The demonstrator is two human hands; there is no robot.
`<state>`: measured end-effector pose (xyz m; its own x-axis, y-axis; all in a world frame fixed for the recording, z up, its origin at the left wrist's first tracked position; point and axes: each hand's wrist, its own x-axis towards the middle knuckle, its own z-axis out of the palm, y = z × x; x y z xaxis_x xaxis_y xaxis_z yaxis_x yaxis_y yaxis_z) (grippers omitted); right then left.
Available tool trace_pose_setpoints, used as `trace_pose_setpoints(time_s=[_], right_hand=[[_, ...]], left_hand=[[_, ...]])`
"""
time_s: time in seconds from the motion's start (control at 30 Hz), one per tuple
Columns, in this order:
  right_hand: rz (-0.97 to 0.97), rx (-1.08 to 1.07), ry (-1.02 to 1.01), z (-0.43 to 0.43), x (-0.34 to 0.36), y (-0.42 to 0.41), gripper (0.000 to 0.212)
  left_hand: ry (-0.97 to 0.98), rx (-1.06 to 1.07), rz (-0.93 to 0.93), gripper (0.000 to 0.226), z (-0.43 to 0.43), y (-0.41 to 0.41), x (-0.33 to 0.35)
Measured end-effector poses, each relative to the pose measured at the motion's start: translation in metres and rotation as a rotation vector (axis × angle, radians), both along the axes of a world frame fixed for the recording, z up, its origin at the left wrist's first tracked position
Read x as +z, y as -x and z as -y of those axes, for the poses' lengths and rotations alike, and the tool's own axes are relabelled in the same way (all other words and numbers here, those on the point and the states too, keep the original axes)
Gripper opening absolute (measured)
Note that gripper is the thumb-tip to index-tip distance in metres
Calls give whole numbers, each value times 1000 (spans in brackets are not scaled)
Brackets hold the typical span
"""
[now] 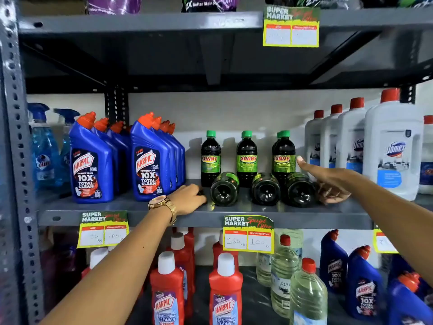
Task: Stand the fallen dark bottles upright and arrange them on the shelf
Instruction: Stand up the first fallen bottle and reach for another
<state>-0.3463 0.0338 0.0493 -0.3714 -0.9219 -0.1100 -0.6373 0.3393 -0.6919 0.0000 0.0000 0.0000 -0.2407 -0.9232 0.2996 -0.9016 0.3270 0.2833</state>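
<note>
Three dark bottles lie on their sides on the grey middle shelf point(164, 218), bases facing me: left point(224, 189), middle point(265, 189) and right point(298, 190). Behind them stand upright dark bottles with green caps and green "Sunny" labels point(210, 158), point(246, 158), point(283, 156). My left hand point(187, 199), a gold watch on its wrist, rests on the shelf with curled fingertips just left of the left fallen bottle. My right hand point(328, 181) is beside the right fallen bottle, thumb raised, fingers bent against its right side. Neither hand encloses a bottle.
Blue Harpic bottles point(150, 160) stand close on the left and tall white Domex bottles point(393, 146) close on the right. A grey shelf point(140, 22) hangs overhead. Red, clear and blue bottles fill the shelf below. Price tags point(248, 233) hang from the front edge.
</note>
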Motion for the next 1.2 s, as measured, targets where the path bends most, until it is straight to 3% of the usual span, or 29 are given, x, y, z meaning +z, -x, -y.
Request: trace_pose_setpoints(time_s=[0.1,0.3,0.5,0.6,0.67,0.8,1.0,1.2], right_hand=[[93,-13,-41,12,-1,-4,98],[24,13,-154,24,3,-5,77],[327,10,317,15,-28,5,58],[424,-77,543,14,-40,10,77],[366,-169,704,15,-41,13,86],[113,-226,915,20,-29,14,81],[-164,-223,797,39,-21,11,95],[-153,-203,740,52,-27,-4,104]], left_hand=[[-76,18,55,44,3,0,-1],[-117,21,161,46,8,4,0],[230,160,163,43,1,-5,-17],[405,180,105,44,-10,-3,-25],[555,230,91,44,-23,1,-33],[783,189,46,49,-39,3,-49],[981,138,77,45,-31,4,-58],[991,186,48,46,-28,6,-61]])
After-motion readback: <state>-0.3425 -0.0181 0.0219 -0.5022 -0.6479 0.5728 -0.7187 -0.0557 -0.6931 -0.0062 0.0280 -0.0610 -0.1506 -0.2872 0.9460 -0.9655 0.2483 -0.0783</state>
